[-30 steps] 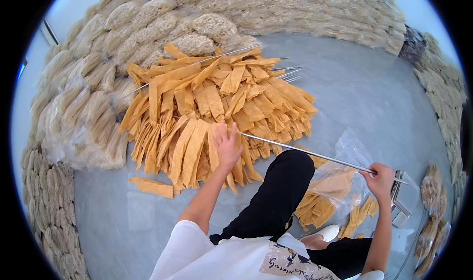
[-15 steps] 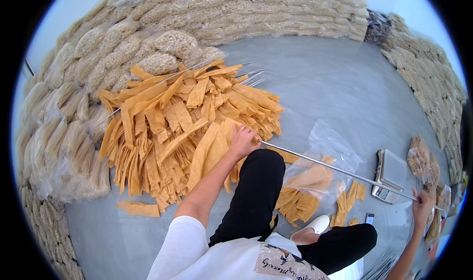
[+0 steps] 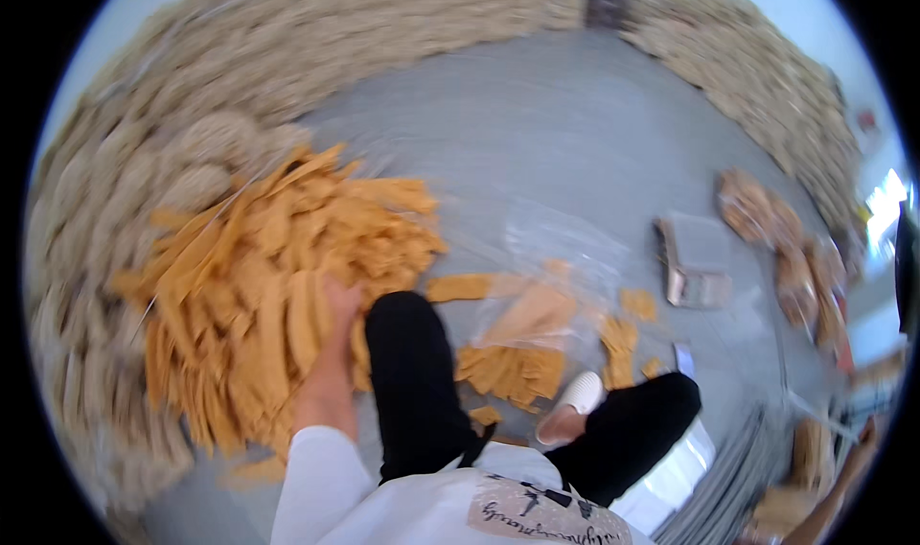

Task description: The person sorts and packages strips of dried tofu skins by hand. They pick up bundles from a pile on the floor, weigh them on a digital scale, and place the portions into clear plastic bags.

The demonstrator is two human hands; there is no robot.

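L hand (image 3: 343, 301) on limp orange-yellow sheet strips (image 3: 273, 329) at left, grip unclear; R hand (image 3: 865, 440), now near-right edge, w/ slim grey metal rod (image 3: 822, 417) alongside, hold can't tell (blur). Rod no longer spans hands; strips apparently off it.

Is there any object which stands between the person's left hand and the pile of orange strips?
Nothing visible does. The left hand is at the pile of orange strips, toward its right side; the knee in black trousers is just beside, not in between. Blur hides the exact contact.
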